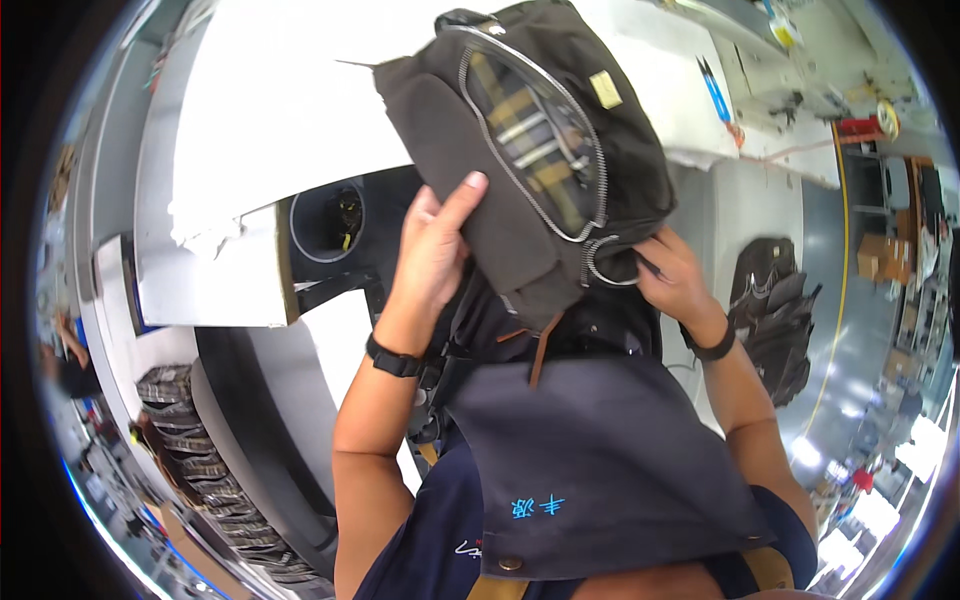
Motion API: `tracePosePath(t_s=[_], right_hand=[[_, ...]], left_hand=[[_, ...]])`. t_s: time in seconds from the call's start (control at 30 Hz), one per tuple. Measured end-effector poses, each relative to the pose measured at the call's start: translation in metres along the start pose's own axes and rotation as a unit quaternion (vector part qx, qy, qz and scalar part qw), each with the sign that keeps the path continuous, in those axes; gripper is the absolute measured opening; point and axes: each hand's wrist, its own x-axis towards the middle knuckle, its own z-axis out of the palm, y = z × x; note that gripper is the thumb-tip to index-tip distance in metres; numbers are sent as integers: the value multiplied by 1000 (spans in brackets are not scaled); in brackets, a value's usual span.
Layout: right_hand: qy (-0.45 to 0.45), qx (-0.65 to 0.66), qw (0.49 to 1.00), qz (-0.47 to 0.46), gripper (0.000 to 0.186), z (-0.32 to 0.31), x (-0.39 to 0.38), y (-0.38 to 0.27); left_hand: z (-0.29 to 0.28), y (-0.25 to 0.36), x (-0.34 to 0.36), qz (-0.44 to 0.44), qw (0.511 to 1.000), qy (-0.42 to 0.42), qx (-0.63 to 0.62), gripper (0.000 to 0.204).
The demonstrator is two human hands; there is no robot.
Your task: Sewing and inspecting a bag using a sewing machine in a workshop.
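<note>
Brown bag, unzipped, plaid lining inside

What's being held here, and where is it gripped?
A dark bag: the left hand grips the edge of its flat panel, thumb on top; the right hand holds its lower right corner, beside the zipper.

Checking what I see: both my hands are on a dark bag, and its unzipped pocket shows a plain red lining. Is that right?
Not quite: the lining is plaid, in tan, white and dark tones, not plain red. The head view shows it. The rest stands: your left hand and right hand are both on the dark bag, whose pocket is unzipped.
</note>
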Motion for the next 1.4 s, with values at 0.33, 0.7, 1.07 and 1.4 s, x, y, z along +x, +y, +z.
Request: tracePosePath(t_s=[0.33,0.7,1.07,1.4], right_hand=[[17,28,999,-23,37,46,-8,-24],[18,134,990,35,43,54,-11,-38],[78,424,857,280,31,53,16,-31],[103,589,730,332,30,38,13,-18]], left_hand=[[-8,-10,-50,165,916,54,362,111],[1,-19,-48,277,669,64,687,101],[-28,-15,-48,299,819,40,488,51],[-64,18,-60,151,979,112,74,47]])
